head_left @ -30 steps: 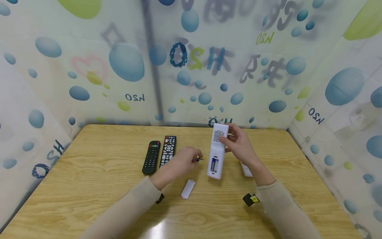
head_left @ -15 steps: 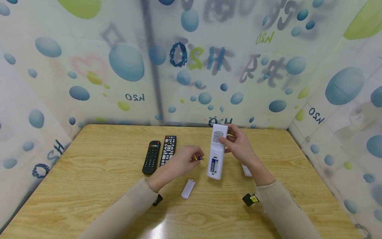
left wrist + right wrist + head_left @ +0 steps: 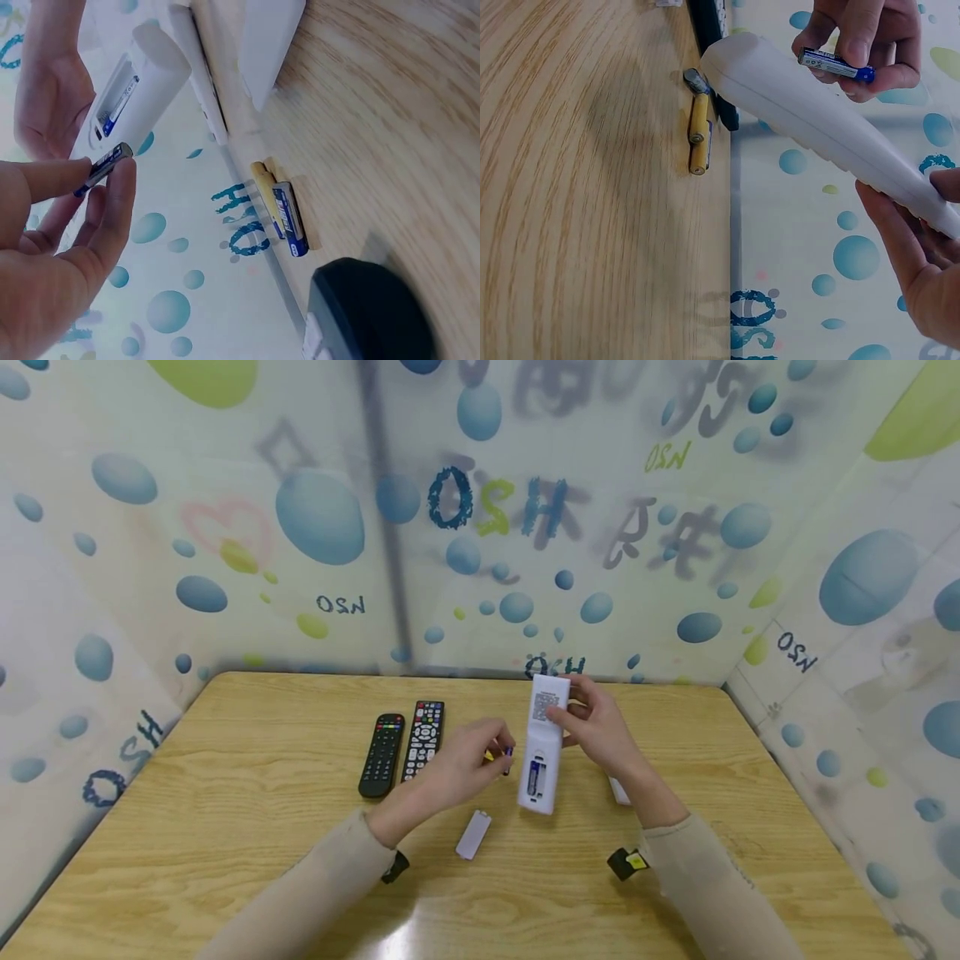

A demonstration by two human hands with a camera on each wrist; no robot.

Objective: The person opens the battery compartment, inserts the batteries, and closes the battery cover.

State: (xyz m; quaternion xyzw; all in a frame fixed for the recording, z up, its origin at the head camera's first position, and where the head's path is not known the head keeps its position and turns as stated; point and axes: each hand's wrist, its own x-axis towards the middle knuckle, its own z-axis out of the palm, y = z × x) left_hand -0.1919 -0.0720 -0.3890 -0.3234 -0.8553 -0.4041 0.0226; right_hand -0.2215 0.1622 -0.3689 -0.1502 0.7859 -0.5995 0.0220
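My left hand (image 3: 459, 767) pinches a blue and silver battery (image 3: 105, 168) between thumb and fingertips, just left of a white remote control (image 3: 542, 745). Its back faces me and its lower end points down, held above the table by my right hand (image 3: 602, 731), which grips the upper part with the thumb on the printed label. One battery (image 3: 536, 778) lies in the uncovered compartment, beside a vacant slot. On the table below rests the white battery cover (image 3: 474, 835). Several loose batteries (image 3: 699, 120), yellow ones and a blue one, lie behind my left hand.
Two dark remotes, a black one (image 3: 382, 757) and one with white buttons (image 3: 425, 735), lie left on the wooden table (image 3: 285, 735). Another white remote (image 3: 620, 791) is partly hidden by my right forearm. A patterned wall covering (image 3: 450, 635) rises behind the table.
The battery in my left fingers has turned from nearly level to more upright, and the fingertips have moved slightly toward the remote. The white remote has sunk a little and shifted slightly left.
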